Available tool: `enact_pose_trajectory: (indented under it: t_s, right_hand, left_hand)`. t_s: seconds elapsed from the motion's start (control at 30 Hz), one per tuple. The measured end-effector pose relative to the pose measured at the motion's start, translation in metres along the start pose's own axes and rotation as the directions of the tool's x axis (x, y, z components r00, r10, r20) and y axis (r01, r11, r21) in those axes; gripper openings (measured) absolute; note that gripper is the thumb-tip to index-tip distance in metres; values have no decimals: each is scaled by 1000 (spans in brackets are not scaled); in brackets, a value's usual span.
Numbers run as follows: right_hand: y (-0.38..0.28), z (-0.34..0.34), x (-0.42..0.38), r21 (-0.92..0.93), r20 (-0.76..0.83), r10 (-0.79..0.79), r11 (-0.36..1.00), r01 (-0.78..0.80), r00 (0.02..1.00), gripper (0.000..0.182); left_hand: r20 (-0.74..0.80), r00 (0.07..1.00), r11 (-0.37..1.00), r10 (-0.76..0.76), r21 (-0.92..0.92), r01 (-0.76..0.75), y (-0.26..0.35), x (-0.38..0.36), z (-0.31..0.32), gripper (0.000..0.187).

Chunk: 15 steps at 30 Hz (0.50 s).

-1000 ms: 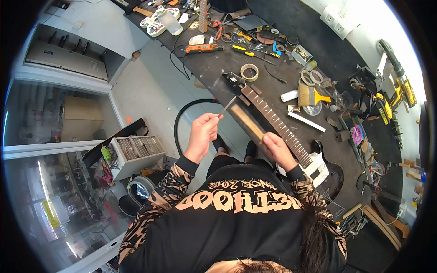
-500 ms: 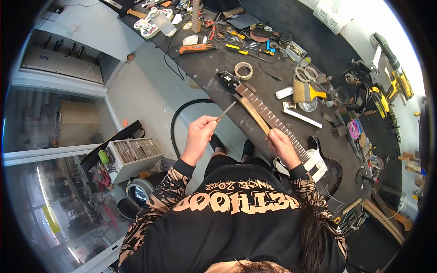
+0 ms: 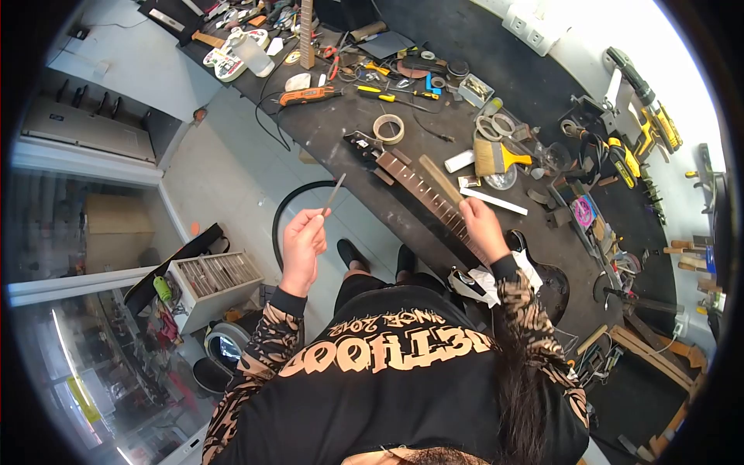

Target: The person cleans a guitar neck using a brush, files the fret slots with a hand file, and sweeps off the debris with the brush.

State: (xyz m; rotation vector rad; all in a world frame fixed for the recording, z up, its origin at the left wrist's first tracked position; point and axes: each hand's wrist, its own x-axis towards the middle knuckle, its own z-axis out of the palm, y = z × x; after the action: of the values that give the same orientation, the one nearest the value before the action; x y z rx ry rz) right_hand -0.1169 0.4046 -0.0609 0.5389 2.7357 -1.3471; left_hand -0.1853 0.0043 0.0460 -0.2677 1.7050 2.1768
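In the head view, my left hand [image 3: 303, 242] pinches a thin grey rod, like a slim file [image 3: 335, 194], pointing up over the floor beside the bench edge. My right hand [image 3: 483, 227] is closed around the lower end of a flat wooden strip [image 3: 440, 178]. This strip slants over the far side of the guitar neck [image 3: 412, 184], whose dark fretboard carries metal frets. The black guitar body [image 3: 552, 288] lies partly hidden behind my right forearm, with white cloth or paper [image 3: 474, 285] near it. The headstock [image 3: 362, 144] points up and left.
Around the guitar are a tape roll [image 3: 388, 129], a wide brush [image 3: 496, 159], a white strip [image 3: 496, 201] and an orange tool [image 3: 308, 95]. Many hand tools crowd the bench's far end. A black hose [image 3: 285, 209] curves across the floor beside my feet.
The wooden strip has shifted from the near side of the guitar neck to its far side, with my right hand. My left hand and the rod have moved left, and the view has shifted slightly.
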Motion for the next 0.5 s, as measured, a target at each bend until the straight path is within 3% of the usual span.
enact_pose_trajectory:
  t_s: [0.1,0.17,0.23,0.27,0.37,0.4,0.43,0.47,0.5]
  right_hand:
    - [15,-5,41,-262,-70,32,964,-49,997,27]
    - [35,2,64,-529,-113,-221,839,130,969,29]
    - [10,6,71,-734,-86,-415,641,224,906,45]
    - [-18,9,70,-698,-43,-438,656,287,898,43]
    - [-164,-6,33,-614,382,-408,558,558,829,16]
    - [-206,-9,17,-485,485,-463,564,669,742,15]
    - [-238,-12,3,-287,508,-643,502,816,574,13]
    - [-263,-15,-15,-91,504,-769,406,909,394,13]
    - [-290,-17,-32,82,489,-843,301,950,224,13]
  left_hand:
    - [35,996,997,-78,-17,78,-13,-8,9,22]
    - [53,993,993,-109,-47,112,-21,-15,17,24]
    - [74,988,988,-136,-64,141,-24,-20,20,27]
    - [72,986,985,-153,-71,159,-27,-22,19,27]
    - [33,975,966,-218,-136,220,-37,-20,16,26]
    - [13,969,957,-245,-158,244,-40,-19,15,26]
    - [-11,962,946,-274,-182,268,-46,-19,9,26]
    - [187,957,909,-222,-315,272,-72,-11,-24,29]
    - [202,952,894,-232,-341,290,-84,-12,-33,29]
